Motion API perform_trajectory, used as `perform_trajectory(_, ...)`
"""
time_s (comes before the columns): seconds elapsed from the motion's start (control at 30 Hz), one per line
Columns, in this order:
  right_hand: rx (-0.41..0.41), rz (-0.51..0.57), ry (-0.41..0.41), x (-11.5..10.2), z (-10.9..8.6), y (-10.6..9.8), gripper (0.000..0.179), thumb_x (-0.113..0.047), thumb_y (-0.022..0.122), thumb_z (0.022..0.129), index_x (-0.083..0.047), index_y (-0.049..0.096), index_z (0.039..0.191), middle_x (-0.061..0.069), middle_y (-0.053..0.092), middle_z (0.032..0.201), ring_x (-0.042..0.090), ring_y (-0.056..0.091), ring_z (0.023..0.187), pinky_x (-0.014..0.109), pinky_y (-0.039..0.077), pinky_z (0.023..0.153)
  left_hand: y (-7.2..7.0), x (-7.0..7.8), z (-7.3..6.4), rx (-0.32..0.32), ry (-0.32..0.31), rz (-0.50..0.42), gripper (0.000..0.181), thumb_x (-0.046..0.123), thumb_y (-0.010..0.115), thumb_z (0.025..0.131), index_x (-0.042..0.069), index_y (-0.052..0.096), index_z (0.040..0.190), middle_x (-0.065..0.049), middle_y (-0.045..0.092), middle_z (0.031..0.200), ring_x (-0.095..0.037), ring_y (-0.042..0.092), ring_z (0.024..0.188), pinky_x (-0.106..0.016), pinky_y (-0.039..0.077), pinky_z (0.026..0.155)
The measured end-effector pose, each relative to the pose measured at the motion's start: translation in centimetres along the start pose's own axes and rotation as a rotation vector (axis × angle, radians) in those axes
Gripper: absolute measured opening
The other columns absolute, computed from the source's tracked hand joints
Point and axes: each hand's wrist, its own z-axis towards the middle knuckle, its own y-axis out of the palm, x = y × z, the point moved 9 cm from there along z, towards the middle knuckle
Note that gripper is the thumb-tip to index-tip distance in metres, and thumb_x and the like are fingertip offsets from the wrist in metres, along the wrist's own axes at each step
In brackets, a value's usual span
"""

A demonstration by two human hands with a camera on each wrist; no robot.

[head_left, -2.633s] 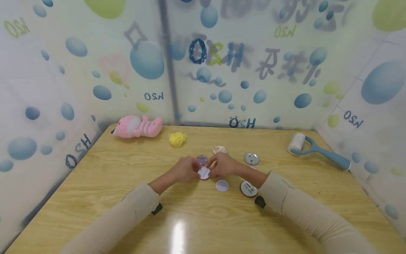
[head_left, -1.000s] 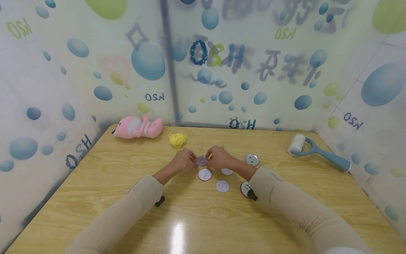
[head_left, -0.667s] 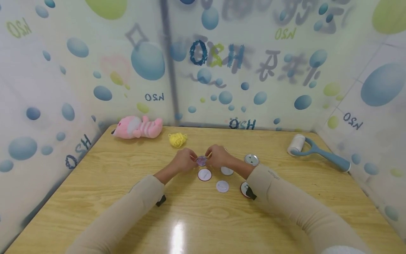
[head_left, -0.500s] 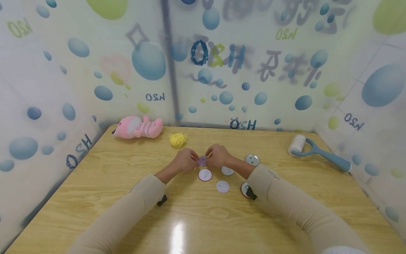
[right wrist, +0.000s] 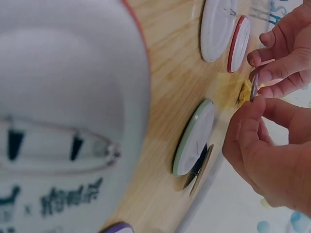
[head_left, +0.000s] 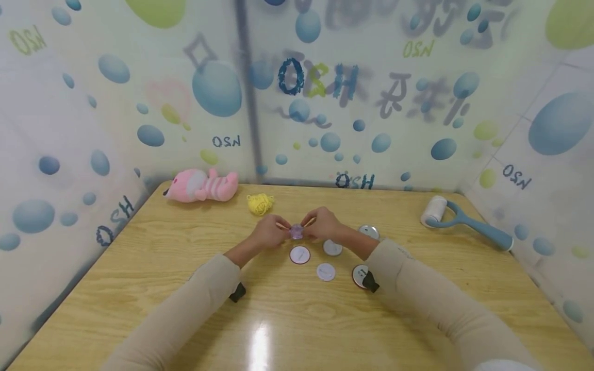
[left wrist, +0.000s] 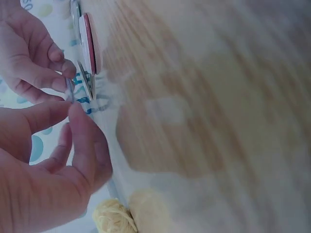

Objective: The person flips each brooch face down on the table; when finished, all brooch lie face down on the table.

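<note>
In the head view, a small round purple pin badge (head_left: 296, 231) is held between my two hands over the middle of the table. My left hand (head_left: 271, 231) pinches its left edge between thumb and fingertips. Its opposite edge is pinched by my right hand (head_left: 322, 225). The left wrist view shows the badge (left wrist: 70, 90) edge-on, raised off the wood. Just nearer to me lies a white-backed badge (head_left: 300, 255) with a red rim, its pin side up. Another white-backed badge (head_left: 332, 248) lies below my right hand.
More badges lie around: a pale one (head_left: 326, 272), a large red-rimmed one (head_left: 359, 276) partly under the right wrist's camera, and a silver-backed one (head_left: 368, 231). Farther back are yellow yarn (head_left: 260, 204), a pink plush toy (head_left: 201, 186) and a blue-handled lint roller (head_left: 468, 219).
The red-rimmed, white-backed badge my hands held earlier now lies on the table. Both hands moved farther away to the purple badge, and have since raised and tilted it slightly.
</note>
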Motion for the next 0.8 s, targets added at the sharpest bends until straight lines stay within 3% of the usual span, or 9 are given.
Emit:
perform_trajectory(0.43, 0.024, 0.060, -0.040, -0.1, -1.2, -1.0, 0.016, -0.003, 0.076, 0.084, 0.002, 0.069, 0.098, 0.013, 0.071, 0.089, 0.023, 0.067, 0.069, 0.034, 0.059, 0.064, 0.3, 0.0, 0.1, 0.002, -0.037, -0.225, 0.027, -0.001, 0.068, 0.085, -0.004, 0.062, 0.111, -0.021, 0.070, 0.103, -0.025, 0.071, 0.078, -0.035, 0.059, 0.066)
perform_trajectory(0.63, 0.046, 0.095, -0.046, -0.3, -1.8, -1.5, 0.018, -0.003, 0.075, 0.084, 0.003, 0.067, 0.100, 0.014, 0.072, 0.088, 0.026, 0.068, 0.068, 0.036, 0.059, 0.064, 0.4, 0.5, -0.2, -0.016, -0.002, -0.250, 0.028, -0.005, 0.065, 0.084, -0.007, 0.062, 0.111, -0.019, 0.068, 0.097, -0.026, 0.070, 0.076, -0.035, 0.059, 0.065)
perform_trajectory(0.8, 0.040, 0.098, -0.044, -0.3, -2.0, -1.4, 0.015, -0.001, 0.072, 0.086, 0.004, 0.071, 0.099, 0.013, 0.072, 0.092, 0.018, 0.067, 0.073, 0.036, 0.059, 0.068, 0.2, 0.9, -0.4, -0.018, 0.017, -0.245, 0.022, -0.004, 0.065, 0.085, -0.007, 0.064, 0.106, -0.015, 0.067, 0.092, -0.025, 0.070, 0.075, -0.033, 0.059, 0.064)
